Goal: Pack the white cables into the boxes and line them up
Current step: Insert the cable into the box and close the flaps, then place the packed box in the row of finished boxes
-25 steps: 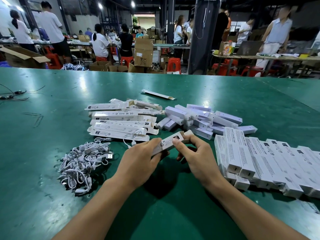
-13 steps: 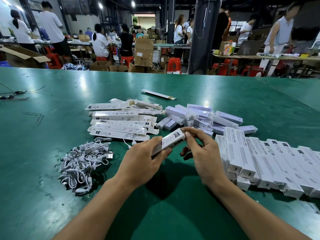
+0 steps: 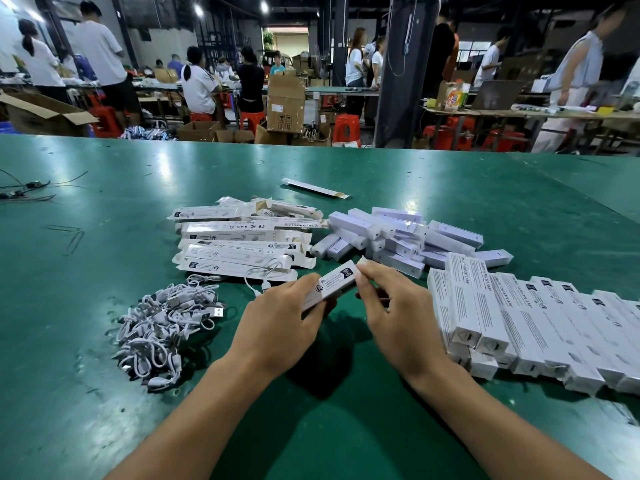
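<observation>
box (image 3: 337, 280), just one, gripped in left fingers (image 3: 306, 285), right fingers (image 3: 375, 278) pinching its far end.

Left hand (image 3: 277, 327) holds box (image 3: 337, 282), perhaps unsealed.

Head-worn view, forward-down, close over table (image 3: 485, 188)

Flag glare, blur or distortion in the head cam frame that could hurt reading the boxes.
Head view: lamp glare patches on the green table and on the loose box pile; wide lens stretches the frame edges; person at far right is motion-blurred; held box, between left hand and right hand, is sharp; dark shadow under both hands.
</observation>
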Demonstrator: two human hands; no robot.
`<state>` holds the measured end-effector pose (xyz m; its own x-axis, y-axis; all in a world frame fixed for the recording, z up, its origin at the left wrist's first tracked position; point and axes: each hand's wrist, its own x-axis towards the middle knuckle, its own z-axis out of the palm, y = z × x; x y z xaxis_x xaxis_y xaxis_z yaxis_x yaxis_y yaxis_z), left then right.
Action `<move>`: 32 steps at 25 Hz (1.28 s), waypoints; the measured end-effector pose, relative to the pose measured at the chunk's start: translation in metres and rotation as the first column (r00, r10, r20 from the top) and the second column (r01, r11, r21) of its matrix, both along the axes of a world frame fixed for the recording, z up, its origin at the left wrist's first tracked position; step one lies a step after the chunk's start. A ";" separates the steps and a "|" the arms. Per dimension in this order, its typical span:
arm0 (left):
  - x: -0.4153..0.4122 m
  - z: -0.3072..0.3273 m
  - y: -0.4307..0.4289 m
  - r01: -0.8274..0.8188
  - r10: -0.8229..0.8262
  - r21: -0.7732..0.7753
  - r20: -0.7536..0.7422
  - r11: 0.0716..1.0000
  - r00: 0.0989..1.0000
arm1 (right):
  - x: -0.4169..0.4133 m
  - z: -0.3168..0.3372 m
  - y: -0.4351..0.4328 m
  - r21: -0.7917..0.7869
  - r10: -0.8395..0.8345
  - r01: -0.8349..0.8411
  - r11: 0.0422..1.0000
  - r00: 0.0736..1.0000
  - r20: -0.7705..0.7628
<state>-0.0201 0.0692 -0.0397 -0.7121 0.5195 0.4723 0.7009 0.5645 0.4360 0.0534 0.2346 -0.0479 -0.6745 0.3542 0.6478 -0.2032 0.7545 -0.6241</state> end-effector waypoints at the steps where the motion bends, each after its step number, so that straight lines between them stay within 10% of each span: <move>1: 0.000 0.000 0.000 0.004 -0.004 -0.009 0.000 1.000 1.000 | 0.001 0.000 -0.002 0.044 -0.023 0.024 0.999 0.999 -0.022; 6: -0.001 -0.002 0.000 -0.017 0.017 -0.002 -0.023 1.000 1.000 | 0.001 0.004 -0.006 -0.272 0.055 -0.052 0.961 0.998 0.005; 10: -0.002 -0.007 0.001 -0.043 0.043 0.007 -0.065 0.999 0.997 | -0.004 0.007 -0.003 -0.646 0.170 -0.134 0.751 0.985 -0.006; 17: -0.001 -0.005 0.000 -0.042 0.040 -0.037 -0.058 0.998 0.997 | -0.007 0.006 0.000 -0.765 0.129 -0.083 0.639 0.992 0.000; 25: -0.001 0.000 -0.002 -0.070 0.062 -0.185 -0.050 0.980 0.997 | 0.002 0.004 0.002 -0.290 -0.002 0.062 0.955 0.980 0.200; 32: 0.001 0.004 -0.001 -0.076 0.064 -0.165 -0.075 0.983 0.995 | 0.003 0.002 -0.008 0.020 -0.067 0.064 0.998 0.980 0.185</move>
